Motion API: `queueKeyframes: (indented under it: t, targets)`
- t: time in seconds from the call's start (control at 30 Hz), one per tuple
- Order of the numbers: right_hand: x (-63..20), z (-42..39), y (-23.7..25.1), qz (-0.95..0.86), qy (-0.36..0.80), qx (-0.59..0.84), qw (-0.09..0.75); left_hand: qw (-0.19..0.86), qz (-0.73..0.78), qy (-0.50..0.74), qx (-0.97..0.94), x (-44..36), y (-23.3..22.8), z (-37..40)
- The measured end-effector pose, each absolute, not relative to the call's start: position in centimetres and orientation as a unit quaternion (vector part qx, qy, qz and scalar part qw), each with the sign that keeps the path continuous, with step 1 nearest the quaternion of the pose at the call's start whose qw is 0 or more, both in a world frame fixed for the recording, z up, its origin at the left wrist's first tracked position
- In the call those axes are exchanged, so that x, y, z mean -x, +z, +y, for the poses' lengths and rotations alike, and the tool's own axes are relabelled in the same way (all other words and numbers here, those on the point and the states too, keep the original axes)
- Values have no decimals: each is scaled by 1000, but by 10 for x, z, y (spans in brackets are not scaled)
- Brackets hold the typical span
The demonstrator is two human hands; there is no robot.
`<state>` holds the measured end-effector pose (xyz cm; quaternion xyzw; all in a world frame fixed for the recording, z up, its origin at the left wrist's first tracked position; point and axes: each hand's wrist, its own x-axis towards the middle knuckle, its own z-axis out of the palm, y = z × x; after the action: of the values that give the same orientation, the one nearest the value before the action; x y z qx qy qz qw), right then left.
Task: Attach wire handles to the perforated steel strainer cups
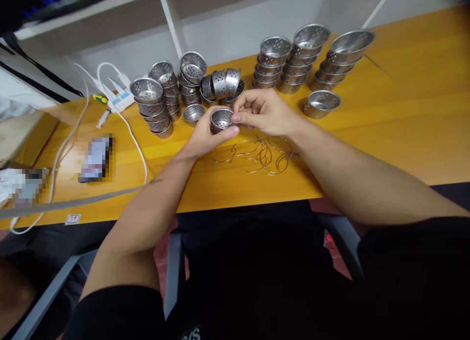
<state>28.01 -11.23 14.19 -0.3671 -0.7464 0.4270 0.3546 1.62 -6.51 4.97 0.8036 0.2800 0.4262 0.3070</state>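
While my left fingers point(229, 133) hold a perforated metal cup point(221, 119) over the tabletop point(223, 188), my right fingers point(246, 118) pinch narrowly at its rim, on what I cannot tell; curved wires point(263, 156) lie nearer me.

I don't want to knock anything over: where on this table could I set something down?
The table is barest at right, bordered by the rightmost cup stack and the right forearm. A narrower strip lies between the loose wires and the front edge. It's crowded along the back, with more cup stacks, and left, with white cables.
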Motion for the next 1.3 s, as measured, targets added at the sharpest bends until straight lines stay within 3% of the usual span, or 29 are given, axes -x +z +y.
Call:
queueKeyframes:
  t: [0.33,0.6,0.83,1.0,1.3]
  targets:
    - [-279,-106,133,-763,394,362,364,257,297,420,-818,-16,41,-61]
    - [-276,-82,102,-741,437,219,461,248,302,419,-820,-16,47,-65]
    - [-284,-81,98,-742,360,257,504,241,299,438,-813,-14,35,-55]
    - [-294,-83,100,-796,245,275,480,236,299,450,-808,-12,30,-47]
    - [-289,-82,86,-866,177,242,400,228,294,456,-809,-12,32,-47]
